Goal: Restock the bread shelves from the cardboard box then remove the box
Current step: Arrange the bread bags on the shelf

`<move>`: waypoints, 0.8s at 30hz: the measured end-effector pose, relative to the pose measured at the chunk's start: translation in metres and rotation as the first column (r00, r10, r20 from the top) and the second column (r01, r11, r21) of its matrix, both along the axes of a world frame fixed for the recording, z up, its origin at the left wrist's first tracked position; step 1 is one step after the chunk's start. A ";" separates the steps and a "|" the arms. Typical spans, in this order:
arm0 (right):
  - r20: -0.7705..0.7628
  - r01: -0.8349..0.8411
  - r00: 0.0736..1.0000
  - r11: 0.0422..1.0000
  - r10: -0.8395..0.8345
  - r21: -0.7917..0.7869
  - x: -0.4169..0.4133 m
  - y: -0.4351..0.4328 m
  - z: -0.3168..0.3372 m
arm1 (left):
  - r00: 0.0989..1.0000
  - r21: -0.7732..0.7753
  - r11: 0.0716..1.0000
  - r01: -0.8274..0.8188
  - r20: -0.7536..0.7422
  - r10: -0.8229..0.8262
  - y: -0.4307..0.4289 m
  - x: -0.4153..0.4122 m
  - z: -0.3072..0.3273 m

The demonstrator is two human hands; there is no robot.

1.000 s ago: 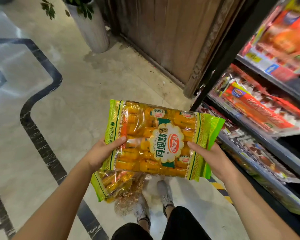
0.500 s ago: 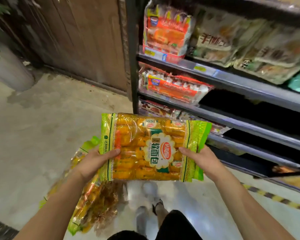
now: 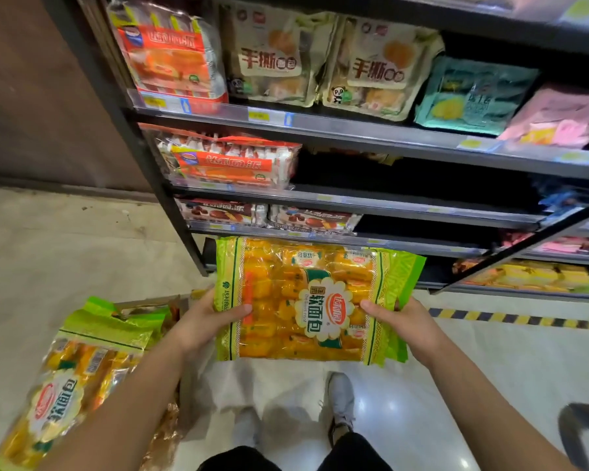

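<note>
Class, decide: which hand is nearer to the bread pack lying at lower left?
Left. The left hand grips the held pack's left edge, just right of the lying pack; the right hand grips the opposite edge, farther off.

Hands: left hand [image 3: 203, 322] and right hand [image 3: 410, 322], both bare, wrists bare too. Nails too small and blurred to read.

Arms: left forearm [image 3: 123, 402] and right forearm [image 3: 483, 396] uncovered along all of their visible length, down to the lower edge of the view.

Lower body: black garment [image 3: 296, 455] over the legs, plain matte cloth. Only a strip of it shows, so shorts or trousers, cannot tell.

Feet: pale grey-white trainers. The right shoe [image 3: 340, 397] is the sharper one, with a rounded toe, what look like laces, and a dark opening at the ankle. The left shoe [image 3: 247, 426] is blurred, same pale tone, detail lost.
</note>
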State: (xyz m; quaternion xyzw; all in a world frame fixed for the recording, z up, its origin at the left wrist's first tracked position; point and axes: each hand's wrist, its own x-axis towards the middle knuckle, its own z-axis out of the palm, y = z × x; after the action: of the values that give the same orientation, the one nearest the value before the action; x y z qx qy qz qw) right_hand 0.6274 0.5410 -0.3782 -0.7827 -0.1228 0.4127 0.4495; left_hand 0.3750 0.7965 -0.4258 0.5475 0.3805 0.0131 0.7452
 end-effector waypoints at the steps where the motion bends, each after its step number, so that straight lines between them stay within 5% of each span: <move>1: 0.004 0.006 1.000 1.000 -0.006 -0.002 0.009 -0.005 -0.005 | 1.000 -0.007 1.000 -0.007 -0.007 0.007 -0.005 0.009 -0.004; 12: 0.002 -0.051 0.999 0.998 0.051 -0.040 0.119 -0.016 -0.098 | 0.981 0.057 0.989 -0.133 -0.136 0.140 -0.042 0.105 -0.073; 24: 0.023 -0.003 1.000 1.000 0.003 0.016 0.185 0.019 -0.346 | 0.977 0.149 0.980 -0.133 -0.145 0.155 0.003 0.178 -0.316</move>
State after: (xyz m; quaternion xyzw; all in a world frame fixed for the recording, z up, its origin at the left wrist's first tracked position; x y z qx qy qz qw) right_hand 0.8128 0.5601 -0.7239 -0.7836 -0.1326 0.4032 0.4537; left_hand 0.5528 0.7994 -0.7422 0.5681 0.4745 0.0508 0.6704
